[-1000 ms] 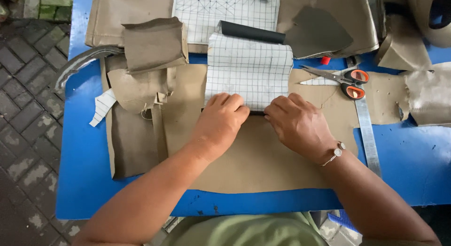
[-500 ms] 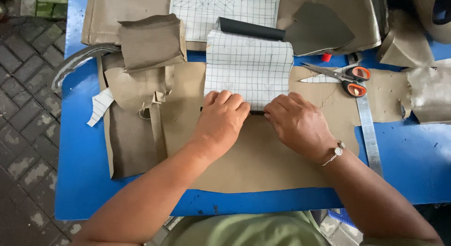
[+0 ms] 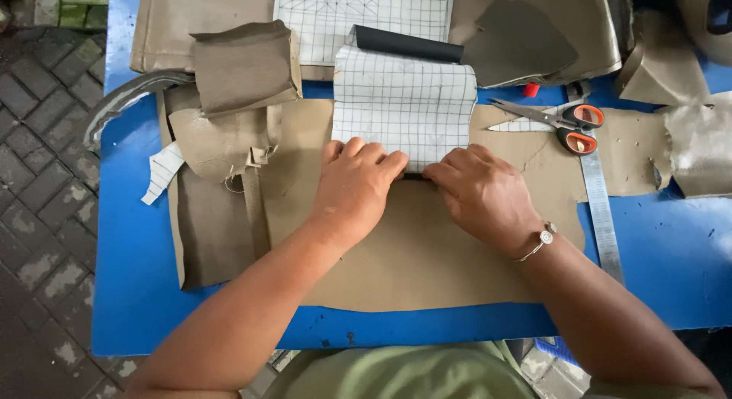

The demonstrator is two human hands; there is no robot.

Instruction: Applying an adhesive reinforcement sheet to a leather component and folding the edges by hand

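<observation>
Left hand point(image 3: 357, 187) and right hand point(image 3: 482, 193): side by side, nearly touching, fingers curled, pressing down the near edge of a white gridded sheet point(image 3: 404, 105). Sheet lies on a tan cloth panel point(image 3: 415, 254), centre of a blue table point(image 3: 671, 254). Orange-handled scissors point(image 3: 560, 124) and steel ruler point(image 3: 602, 212) to the right; folded cloth pieces point(image 3: 229, 102) to the left

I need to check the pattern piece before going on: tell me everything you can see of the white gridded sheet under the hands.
The white gridded sheet looks like thin paper or interfacing, ruled in dark squares. It lies on the tan fabric panel, slightly wavy, with its far end rolled back to show a black underside. Its near edge is pressed down by the left hand and right hand, whose fingers cover that edge. No tears show.
</observation>
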